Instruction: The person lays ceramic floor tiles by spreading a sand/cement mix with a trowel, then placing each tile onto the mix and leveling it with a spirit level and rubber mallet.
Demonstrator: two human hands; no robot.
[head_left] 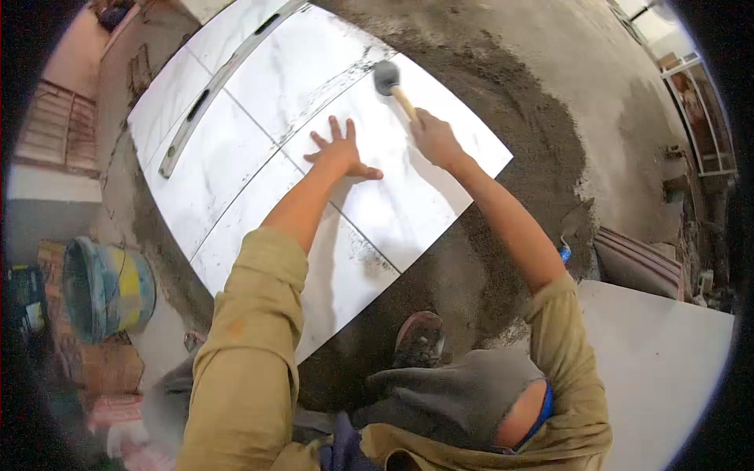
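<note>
My right hand (437, 140) is wrapped round the pale wooden handle of a rubber mallet (386, 77), whose dark head is over the far part of a white marbled floor tile (424, 196). With fingers spread, my left hand (339, 151) lies on that same tile close to its left joint. Neighbouring white tiles (228, 149) meet it along thin dark joints, with grey mortar specks near the edges. A long metal spirit level (224, 74) rests across the tiles on the left.
Damp grey mortar (534, 125) borders the tiles at the right and near side. My shoe (419, 337) stands at the near edge. A blue-green bucket (106, 290) is at left, a loose white tile (652, 369) at lower right, and a blue-handled trowel (565, 251) near my right arm.
</note>
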